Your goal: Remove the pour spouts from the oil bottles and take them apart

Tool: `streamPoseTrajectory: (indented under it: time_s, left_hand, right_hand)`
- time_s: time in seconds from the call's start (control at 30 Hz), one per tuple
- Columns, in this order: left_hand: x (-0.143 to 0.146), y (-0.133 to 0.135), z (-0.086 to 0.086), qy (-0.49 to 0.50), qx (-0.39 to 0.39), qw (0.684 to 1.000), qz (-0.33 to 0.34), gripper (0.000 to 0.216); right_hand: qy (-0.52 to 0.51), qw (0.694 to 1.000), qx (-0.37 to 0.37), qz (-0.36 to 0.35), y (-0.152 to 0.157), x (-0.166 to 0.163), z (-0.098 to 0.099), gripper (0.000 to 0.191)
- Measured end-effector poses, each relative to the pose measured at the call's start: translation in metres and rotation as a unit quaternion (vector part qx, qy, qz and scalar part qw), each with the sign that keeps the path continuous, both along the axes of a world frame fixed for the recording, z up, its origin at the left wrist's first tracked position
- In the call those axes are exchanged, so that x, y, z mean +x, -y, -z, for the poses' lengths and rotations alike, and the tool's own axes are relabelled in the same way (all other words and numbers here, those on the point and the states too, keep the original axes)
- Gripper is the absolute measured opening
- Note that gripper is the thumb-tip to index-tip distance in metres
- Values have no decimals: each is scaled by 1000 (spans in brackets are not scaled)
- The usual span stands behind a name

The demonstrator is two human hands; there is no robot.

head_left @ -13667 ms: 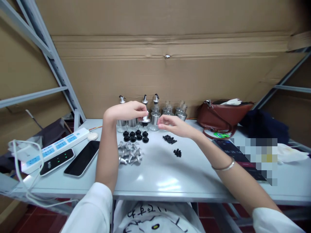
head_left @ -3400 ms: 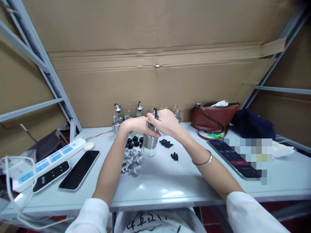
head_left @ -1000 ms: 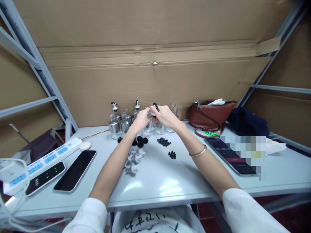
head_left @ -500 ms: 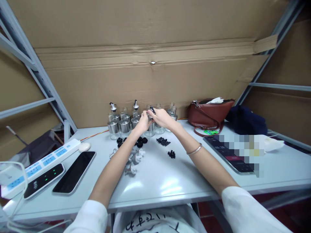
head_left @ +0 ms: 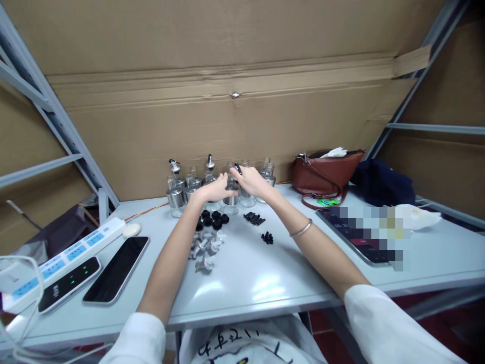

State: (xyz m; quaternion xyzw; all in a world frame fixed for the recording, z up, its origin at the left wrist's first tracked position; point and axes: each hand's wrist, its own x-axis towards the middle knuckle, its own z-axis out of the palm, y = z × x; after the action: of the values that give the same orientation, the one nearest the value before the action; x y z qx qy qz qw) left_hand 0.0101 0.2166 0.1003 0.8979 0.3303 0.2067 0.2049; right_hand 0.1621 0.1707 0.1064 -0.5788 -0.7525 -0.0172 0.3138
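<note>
My right hand [head_left: 253, 182] is closed near the top of a glass bottle with a steel band [head_left: 231, 198], pinching a bottle pourer whose black tip [head_left: 238, 169] sticks up above the fingers. Most of the pourer is hidden by the hand. Just left of the bottle, my left hand [head_left: 214, 189] has its fingers stretched and its thumb apart, the thumb in front of the bottle. Whether it touches the glass I cannot tell. Similar bottles [head_left: 176, 198] stand around, two with a silver pourer [head_left: 210, 162] on top.
Black round stoppers [head_left: 216, 224], silver spout pieces [head_left: 205, 263], flat black pieces [head_left: 254, 218] and small black caps [head_left: 267, 237] lie in piles on the table. Left are a phone [head_left: 116, 270] and a power strip [head_left: 64, 260]; right, a brown bag [head_left: 328, 174] and a tablet-like device [head_left: 350, 232].
My left hand has moved left, away from my right hand, and its fingers have spread. My right hand stays at the bottle top with the pourer. The view has shifted slightly.
</note>
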Motion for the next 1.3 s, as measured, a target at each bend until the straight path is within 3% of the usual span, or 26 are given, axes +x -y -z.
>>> streamPoseTrajectory:
  time_s: [0.1, 0.2, 0.37, 0.5, 0.6, 0.73, 0.83, 0.93, 1.07, 1.3]
  left_hand:
    - [-12, 19, -23, -124, -12, 992, -36, 54]
    - [-22, 32, -37, -178, 10, 977, -113, 57]
    - [-26, 28, -36, -222, 10, 958, -181, 73]
    - [-31, 21, -38, -238, 0, 958, -159, 73]
    - [-46, 27, -50, -208, 15, 968, -138, 70]
    - [-64, 52, -72, -93, 2, 993, -76, 65]
    - [-62, 73, -81, -90, -34, 995, -20, 57]
    - [-51, 84, -82, -121, -18, 992, 18, 47]
    - [-40, 81, -76, -79, -17, 996, 37, 43]
    - [-46, 78, -78, -115, -28, 990, 72, 38]
  right_hand:
    - [-10, 1000, -3, 25, -4, 4, 2, 31]
    - [-17, 999, -8, 29, -6, 5, 4, 30]
    - [-23, 1000, -12, 5, -6, 4, 6, 27]
    - [-17, 997, 74, -14, -6, 4, 6, 27]
    - [-27, 986, 162, -18, -2, 1, 0, 25]
    - [-64, 984, 151, -76, 16, -13, -13, 25]
    - [-106, 970, 179, -123, 33, -26, -20, 22]
    - [-152, 950, 215, -169, 45, -32, -23, 20]
    - [-169, 932, 250, -202, 50, -30, -25, 21]
    - [-109, 938, 184, -272, 55, -24, -33, 29]
